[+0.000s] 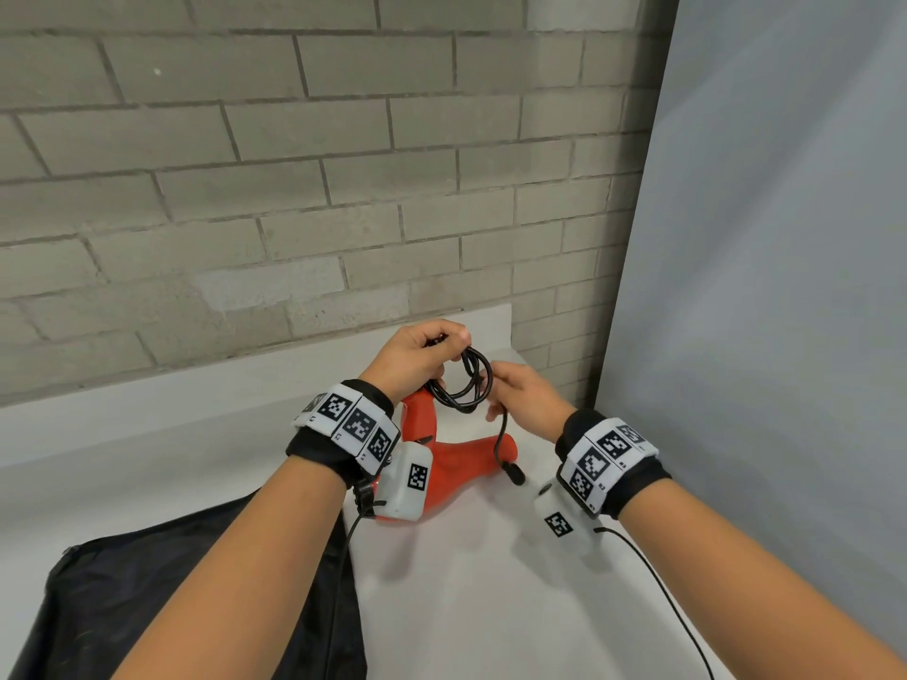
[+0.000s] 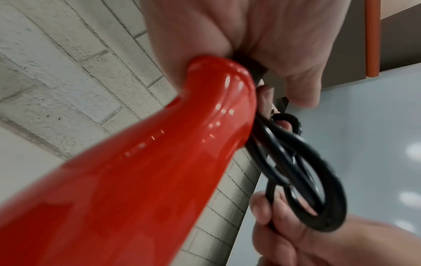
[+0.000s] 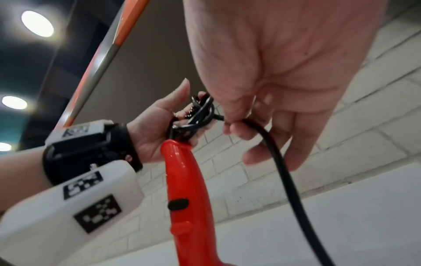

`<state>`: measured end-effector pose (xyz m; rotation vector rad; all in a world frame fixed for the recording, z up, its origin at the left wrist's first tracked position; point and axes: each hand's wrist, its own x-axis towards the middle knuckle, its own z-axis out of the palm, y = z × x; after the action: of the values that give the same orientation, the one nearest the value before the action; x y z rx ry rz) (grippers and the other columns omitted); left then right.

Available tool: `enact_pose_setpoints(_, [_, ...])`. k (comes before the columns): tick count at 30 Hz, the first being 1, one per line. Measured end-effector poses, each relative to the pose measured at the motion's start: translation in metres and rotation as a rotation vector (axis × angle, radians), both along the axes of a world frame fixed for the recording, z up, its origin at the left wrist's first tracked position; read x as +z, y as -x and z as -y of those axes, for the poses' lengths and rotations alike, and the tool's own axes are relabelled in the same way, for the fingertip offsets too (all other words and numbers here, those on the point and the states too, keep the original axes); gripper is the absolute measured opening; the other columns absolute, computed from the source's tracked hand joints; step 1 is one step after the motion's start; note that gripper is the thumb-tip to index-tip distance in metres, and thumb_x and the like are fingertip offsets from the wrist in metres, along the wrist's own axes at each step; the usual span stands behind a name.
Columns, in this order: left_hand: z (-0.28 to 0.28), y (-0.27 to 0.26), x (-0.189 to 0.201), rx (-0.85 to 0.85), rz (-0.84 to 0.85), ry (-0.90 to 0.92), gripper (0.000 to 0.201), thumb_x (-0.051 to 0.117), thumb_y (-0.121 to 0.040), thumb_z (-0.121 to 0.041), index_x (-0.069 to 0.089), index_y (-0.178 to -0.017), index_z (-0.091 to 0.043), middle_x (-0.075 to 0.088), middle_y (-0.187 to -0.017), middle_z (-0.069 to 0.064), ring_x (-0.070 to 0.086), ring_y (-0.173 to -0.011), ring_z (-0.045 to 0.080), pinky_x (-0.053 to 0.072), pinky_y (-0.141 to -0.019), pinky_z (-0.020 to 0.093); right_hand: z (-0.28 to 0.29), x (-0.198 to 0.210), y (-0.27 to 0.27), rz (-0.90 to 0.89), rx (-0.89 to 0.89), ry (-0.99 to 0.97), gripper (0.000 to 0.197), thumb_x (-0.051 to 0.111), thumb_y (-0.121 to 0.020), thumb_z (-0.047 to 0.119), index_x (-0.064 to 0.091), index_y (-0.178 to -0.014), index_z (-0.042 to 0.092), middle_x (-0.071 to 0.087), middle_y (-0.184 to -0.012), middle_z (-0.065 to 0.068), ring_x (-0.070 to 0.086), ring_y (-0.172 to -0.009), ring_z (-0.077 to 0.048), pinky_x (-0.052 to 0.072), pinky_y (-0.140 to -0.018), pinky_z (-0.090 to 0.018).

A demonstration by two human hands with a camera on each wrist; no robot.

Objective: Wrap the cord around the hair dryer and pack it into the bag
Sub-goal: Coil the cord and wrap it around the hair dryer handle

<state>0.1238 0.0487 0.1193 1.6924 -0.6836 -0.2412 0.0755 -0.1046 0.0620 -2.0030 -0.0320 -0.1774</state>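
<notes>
Lying flat at the near-left of the white counter (image 1: 491,581), the black bag (image 1: 172,606) sits below the left forearm. The red hair dryer (image 1: 456,463) stands under both hands, handle pointing up. The left hand (image 1: 417,358) grips the handle top and cord (image 1: 466,380) coils; the right hand (image 1: 522,395) pinches the cord beside them, plug (image 1: 514,474) dangling.

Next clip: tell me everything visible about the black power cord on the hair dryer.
The cord is black, round and rubbery-looking. It leaves the end of the red hair dryer's handle and is gathered into several loose loops there, not wound round the body. The left hand grips the loops at the handle end; the right hand pinches the free strand, which hangs down to the plug beside the dryer's nozzle, just above the white table.
</notes>
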Motion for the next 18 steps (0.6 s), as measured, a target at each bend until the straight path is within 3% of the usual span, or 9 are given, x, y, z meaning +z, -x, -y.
enact_pose_setpoints(3, [-0.001, -0.002, -0.001, 0.003, 0.043, -0.06, 0.013, 0.056, -0.088, -0.013, 0.062, -0.079, -0.02, 0.052, -0.067, 0.0, 0.042, -0.04, -0.001, 0.037, -0.051, 0.015, 0.003, 0.008, 0.001, 0.052, -0.15, 0.065, 0.03, 0.038, -0.095, 0.007, 0.051, -0.069, 0.017, 0.04, -0.057, 0.001, 0.043, -0.049, -0.014, 0.039, -0.052, -0.024])
enact_pose_setpoints(5, [-0.001, -0.003, 0.0, -0.025, 0.037, -0.117, 0.01, 0.056, -0.088, -0.013, 0.063, -0.094, -0.016, 0.052, -0.064, -0.003, 0.042, -0.039, -0.001, 0.036, -0.048, 0.011, 0.005, 0.018, 0.004, 0.107, -0.229, 0.106, 0.024, 0.04, -0.095, 0.01, 0.058, -0.079, 0.012, 0.043, -0.06, 0.003, 0.039, -0.054, -0.012, 0.037, -0.054, -0.02])
enact_pose_setpoints(7, [-0.002, -0.004, 0.0, -0.032, 0.031, -0.156, 0.021, 0.056, -0.088, -0.013, 0.062, -0.107, -0.014, 0.052, -0.055, -0.012, 0.038, -0.038, 0.0, 0.035, -0.048, 0.011, 0.006, 0.031, 0.007, 0.177, -0.291, 0.161, 0.023, 0.042, -0.095, 0.011, 0.063, -0.092, 0.003, 0.049, -0.065, 0.003, 0.042, -0.059, -0.01, 0.035, -0.054, -0.013])
enact_pose_setpoints(9, [-0.003, -0.003, 0.001, -0.04, 0.046, -0.168, 0.02, 0.059, -0.086, -0.012, 0.064, -0.105, -0.015, 0.051, -0.05, -0.015, 0.037, -0.039, 0.001, 0.035, -0.049, 0.012, 0.006, 0.044, 0.01, 0.243, -0.344, 0.251, 0.023, 0.043, -0.094, 0.012, 0.064, -0.095, 0.003, 0.053, -0.07, 0.001, 0.045, -0.062, -0.012, 0.038, -0.057, -0.022])
enact_pose_setpoints(12, [-0.004, 0.0, 0.002, -0.056, 0.036, -0.146, 0.016, 0.06, -0.084, -0.01, 0.066, -0.096, -0.018, 0.049, -0.061, -0.003, 0.037, -0.042, 0.002, 0.035, -0.048, 0.012, 0.0, 0.059, 0.016, 0.329, -0.392, 0.4, 0.023, 0.043, -0.093, 0.014, 0.065, -0.096, 0.007, 0.061, -0.084, -0.005, 0.055, -0.077, -0.021, 0.045, -0.072, -0.032])
enact_pose_setpoints(18, [-0.003, 0.001, 0.007, -0.074, -0.013, -0.219, 0.032, 0.057, -0.086, -0.013, 0.06, -0.115, -0.025, 0.046, -0.071, 0.003, 0.037, -0.053, 0.011, 0.036, -0.054, 0.016, -0.01, 0.07, 0.024, 0.425, -0.34, 0.614, 0.025, 0.041, -0.094, 0.015, 0.063, -0.1, 0.005, 0.065, -0.099, -0.012, 0.058, -0.092, -0.028, 0.048, -0.081, -0.041])
